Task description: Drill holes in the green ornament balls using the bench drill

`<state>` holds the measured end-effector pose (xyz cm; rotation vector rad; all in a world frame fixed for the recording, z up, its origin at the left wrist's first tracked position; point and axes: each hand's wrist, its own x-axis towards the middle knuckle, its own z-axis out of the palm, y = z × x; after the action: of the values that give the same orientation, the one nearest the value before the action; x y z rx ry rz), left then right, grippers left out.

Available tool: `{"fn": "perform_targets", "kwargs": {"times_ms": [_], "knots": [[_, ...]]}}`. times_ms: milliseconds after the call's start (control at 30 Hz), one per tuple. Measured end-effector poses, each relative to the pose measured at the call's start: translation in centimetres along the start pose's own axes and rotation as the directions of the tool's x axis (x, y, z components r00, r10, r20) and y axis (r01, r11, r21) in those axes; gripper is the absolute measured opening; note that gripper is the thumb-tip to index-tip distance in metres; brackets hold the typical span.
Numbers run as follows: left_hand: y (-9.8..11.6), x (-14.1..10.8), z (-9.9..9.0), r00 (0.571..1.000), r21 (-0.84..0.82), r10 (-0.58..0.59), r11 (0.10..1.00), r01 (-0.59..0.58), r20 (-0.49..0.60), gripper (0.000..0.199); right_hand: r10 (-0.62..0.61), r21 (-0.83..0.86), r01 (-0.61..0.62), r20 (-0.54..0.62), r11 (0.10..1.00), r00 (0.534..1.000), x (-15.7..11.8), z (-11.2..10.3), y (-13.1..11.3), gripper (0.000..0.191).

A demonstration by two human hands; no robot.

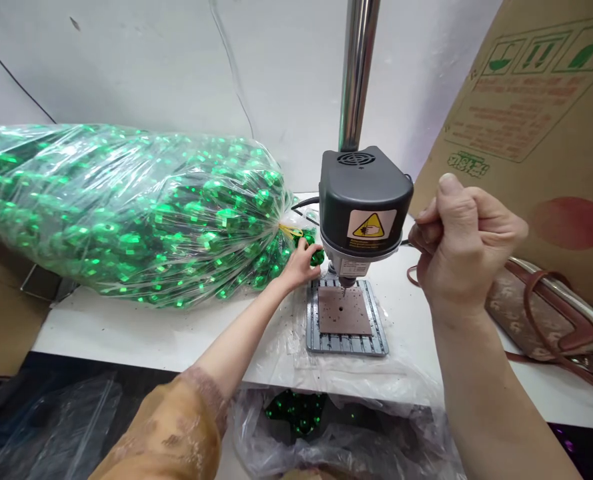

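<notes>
My left hand (302,265) reaches to the tied mouth of a clear plastic bag (141,213) full of shiny green faceted beads. Its fingers curl around a green bead (317,255) just left of the drill. A small bench drill press (366,193) with a black motor housing stands on a steel column, its bit above a brown board (343,320) with a hole in it. My right hand (459,247) is closed in a fist at the drill's right side, around the feed lever (407,243), whose end is hidden in the fingers.
The slotted metal base (376,345) has dark shavings on it. Below the table edge hangs an open plastic bag (249,433) with green beads (299,412) inside. A large cardboard box (526,120) and a patterned handbag (531,307) stand on the right.
</notes>
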<state>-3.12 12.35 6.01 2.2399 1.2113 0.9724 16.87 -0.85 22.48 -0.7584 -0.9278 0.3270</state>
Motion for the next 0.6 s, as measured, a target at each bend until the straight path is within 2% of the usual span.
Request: {"fn": "perform_targets", "kwargs": {"times_ms": [100,200,267,367,467,600], "knots": [[0.0,-3.4,-1.0,0.997,-0.228,-0.028,0.973,0.044,0.071,0.05,0.001,-0.002,-0.001,0.0,1.0,1.0,0.0,0.0,0.1,0.039],[0.1,-6.9,-0.7,0.978,-0.491,-0.156,0.847,0.204,0.136,0.053,-0.024,-0.016,0.024,0.001,1.0,1.0,0.1,0.0,0.4,0.04],[0.3,-8.6,0.0,0.961,-0.58,-0.211,0.767,0.276,0.178,0.051,-0.044,-0.032,0.044,0.003,0.999,0.999,0.1,0.0,0.5,0.042],[1.0,-10.0,1.1,0.953,-0.587,-0.207,0.752,0.299,0.221,0.056,-0.061,-0.041,0.062,0.024,0.997,0.998,0.1,-0.1,0.6,0.043],[1.9,-10.1,1.5,0.952,-0.527,-0.193,0.798,0.293,0.238,0.061,-0.063,-0.023,0.064,0.029,0.998,0.998,0.1,-0.2,0.7,0.042],[3.1,-9.7,1.5,0.966,-0.462,-0.167,0.853,0.243,0.2,0.054,-0.07,-0.017,0.07,0.026,0.997,0.997,0.0,-0.3,0.8,0.042]]}}
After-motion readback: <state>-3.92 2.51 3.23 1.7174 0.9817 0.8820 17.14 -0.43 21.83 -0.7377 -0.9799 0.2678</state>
